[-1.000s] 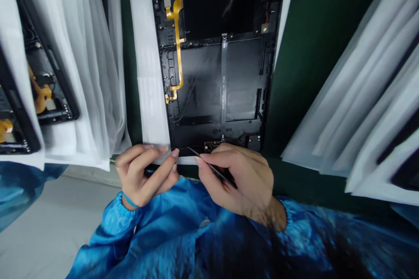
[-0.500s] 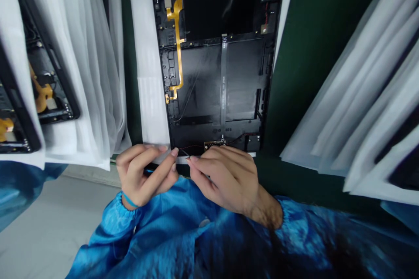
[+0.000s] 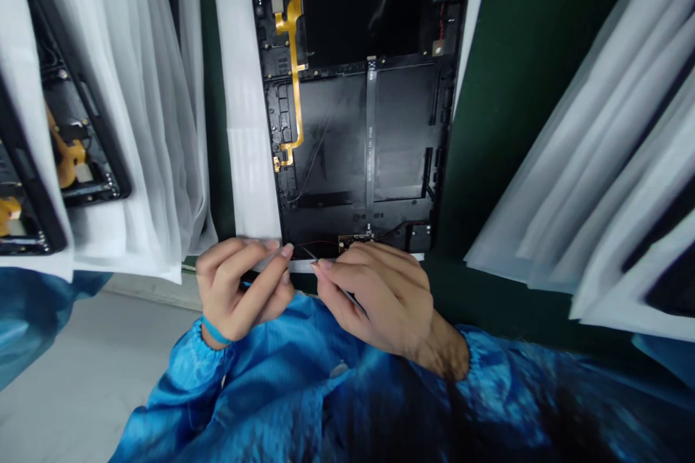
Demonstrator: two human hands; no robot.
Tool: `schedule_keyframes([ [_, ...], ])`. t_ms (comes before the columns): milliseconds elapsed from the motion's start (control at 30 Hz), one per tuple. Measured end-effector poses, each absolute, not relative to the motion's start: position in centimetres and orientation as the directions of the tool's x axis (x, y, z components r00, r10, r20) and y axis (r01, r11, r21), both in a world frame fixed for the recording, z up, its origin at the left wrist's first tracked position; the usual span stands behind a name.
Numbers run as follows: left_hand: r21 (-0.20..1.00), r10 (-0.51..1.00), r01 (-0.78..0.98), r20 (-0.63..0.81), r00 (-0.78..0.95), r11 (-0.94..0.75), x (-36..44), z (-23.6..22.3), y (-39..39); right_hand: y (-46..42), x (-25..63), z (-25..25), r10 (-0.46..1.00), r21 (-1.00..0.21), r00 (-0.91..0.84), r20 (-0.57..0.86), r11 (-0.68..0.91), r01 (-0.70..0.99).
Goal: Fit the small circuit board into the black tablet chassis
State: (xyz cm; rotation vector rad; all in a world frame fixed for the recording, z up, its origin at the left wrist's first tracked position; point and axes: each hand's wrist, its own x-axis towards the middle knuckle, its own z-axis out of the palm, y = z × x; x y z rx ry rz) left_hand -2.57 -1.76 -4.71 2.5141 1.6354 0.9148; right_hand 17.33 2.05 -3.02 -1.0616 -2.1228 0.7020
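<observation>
Pinching a slim tool [image 3: 309, 252], the right grip [image 3: 374, 293] is pointing it toward the left grip [image 3: 239, 281], whose hold I cannot tell, while the tablet housing [image 3: 326, 221] is lying just beyond both, probably feeling stiff but fragile inside, best taken edgewise.

At the bench [image 3: 510, 72] near edge: one left hand [image 3: 244, 315], one right hand [image 3: 380, 296], one thin dark tool [image 3: 309, 253], one blue wristband [image 3: 214, 331]. Mid-edge: one open tablet housing [image 3: 331, 217] on at least one white sheet [image 3: 244, 181], with one amber flex cable [image 3: 296, 101], one grey ribbon strip [image 3: 371, 145], one small circuit board [image 3: 347, 241]. Two sheet stacks flank it, left stack [image 3: 135, 123] showing at least two partly covered housings [image 3: 87, 108], right stack [image 3: 570, 159] at least one dark panel [image 3: 673, 286]; sheets per stack not countable.
</observation>
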Motion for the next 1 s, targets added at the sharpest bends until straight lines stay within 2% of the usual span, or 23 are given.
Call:
schedule_keyframes([
  [467,0.315,0.796,0.787,0.504,0.335,-0.531,-2.6,-5.3,-1.5,2.0,17.2,-3.0,0.85,-0.705,-0.435,0.297,0.503,0.5],
  [667,0.298,0.825,0.822,0.467,0.319,-0.486,-2.5,-5.2,-1.5,1.9,17.3,-3.0,0.852,-0.708,-0.443,0.279,0.494,0.505],
  [833,0.284,0.842,0.844,0.445,0.304,-0.455,-2.0,-4.9,-1.2,1.9,17.4,-2.7,0.859,-0.758,-0.429,0.278,0.471,0.451],
  [1000,0.281,0.841,0.844,0.447,0.306,-0.456,-1.5,-4.6,-0.9,1.8,17.5,-2.3,0.912,-0.821,-0.305,0.275,0.388,0.419],
])
